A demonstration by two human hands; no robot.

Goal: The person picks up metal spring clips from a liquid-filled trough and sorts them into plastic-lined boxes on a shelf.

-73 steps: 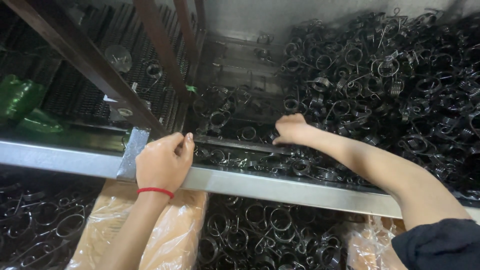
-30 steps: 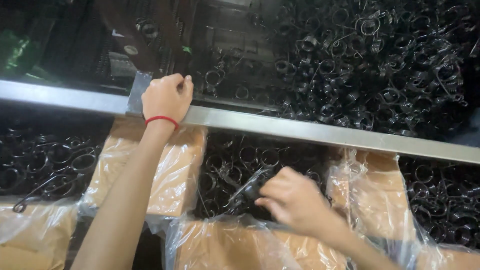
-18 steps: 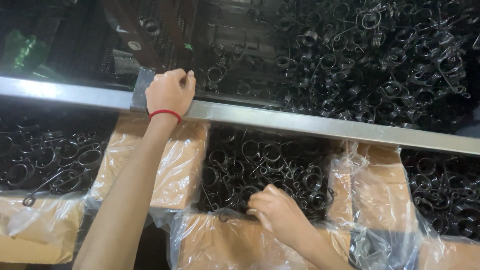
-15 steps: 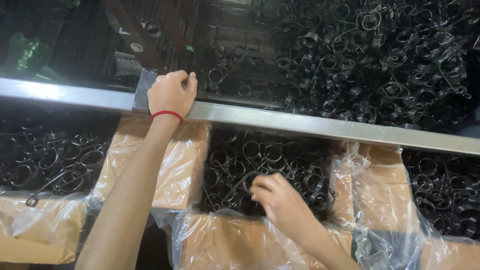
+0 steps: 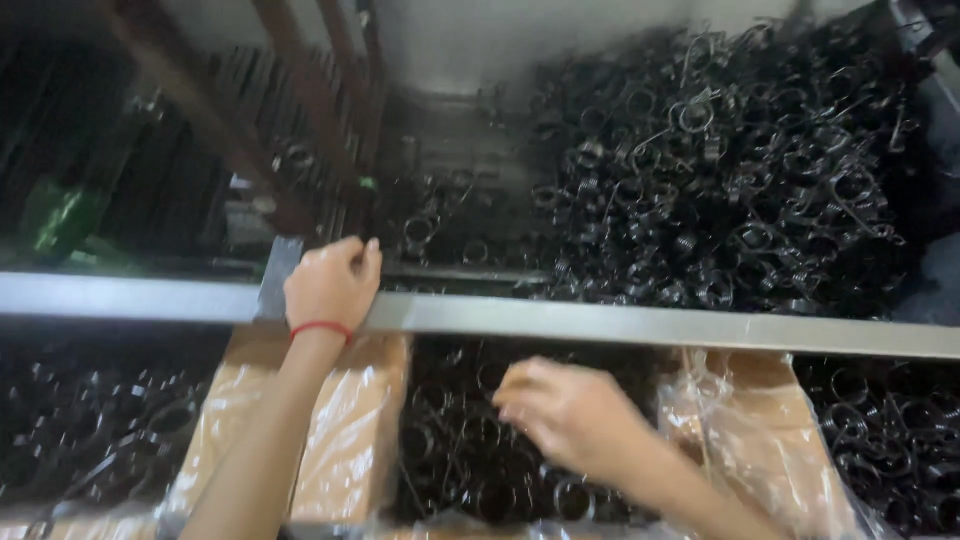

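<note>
Springs (image 5: 470, 450) of black wire, likely stiff, light and prone to tangling; best pinched by one coil; right hand (image 5: 565, 415) half-curled over them, grip unclear, left hand (image 5: 330, 285) clasped on steel rail (image 5: 640, 325).

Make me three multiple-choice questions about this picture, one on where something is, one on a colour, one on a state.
1. Where does the left hand rest?
A. on the metal rail
B. inside a box
C. on the green object

2. What colour is the band on the left wrist?
A. blue
B. red
C. yellow

3. How is the carton under the right hand?
A. taped shut
B. empty
C. open and filled with black wire springs

Answers: 1 A, its fingers curl over the rail's edge. 2 B, a thin red band circles the wrist. 3 C, springs show between the plastic-lined flaps, with the right hand just above them.
</note>
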